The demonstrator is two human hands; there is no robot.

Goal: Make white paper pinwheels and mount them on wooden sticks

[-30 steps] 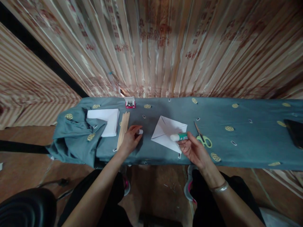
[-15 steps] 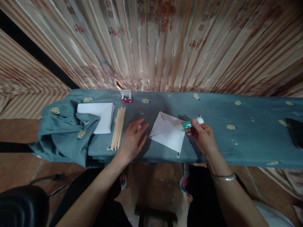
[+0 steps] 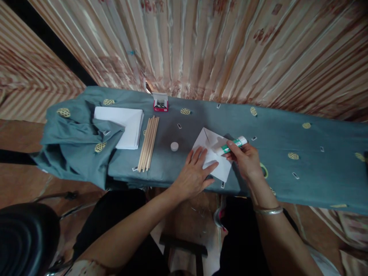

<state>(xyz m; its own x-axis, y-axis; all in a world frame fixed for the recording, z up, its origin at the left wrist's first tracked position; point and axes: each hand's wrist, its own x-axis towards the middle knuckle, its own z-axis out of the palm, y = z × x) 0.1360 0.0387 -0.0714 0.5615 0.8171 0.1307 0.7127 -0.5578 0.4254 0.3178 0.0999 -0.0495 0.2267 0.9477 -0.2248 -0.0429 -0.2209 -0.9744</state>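
Observation:
A white paper envelope [image 3: 220, 165] with fold lines lies tilted on the cloth in front of me. My left hand [image 3: 193, 174] rests on its left part, fingers spread and flat. Between the fingers and thumb of my right hand [image 3: 246, 159] is a green and white glue stick [image 3: 233, 145], its uncapped end angled down to the left against or just over the paper; I cannot tell if it touches. A small round white cap [image 3: 174, 146] sits on the cloth to the left of the envelope.
Several thin wooden sticks [image 3: 148, 143] lie side by side left of the cap. Beyond them is a stack of white paper [image 3: 133, 128], partly under bunched cloth. A small open red box [image 3: 160, 104] stands at the back. A green tape roll [image 3: 264, 170] is partly behind my right wrist.
My left hand has moved right, off the white cap and onto the envelope. The glue stick stays in my right hand, over the paper. The camera view has shifted.

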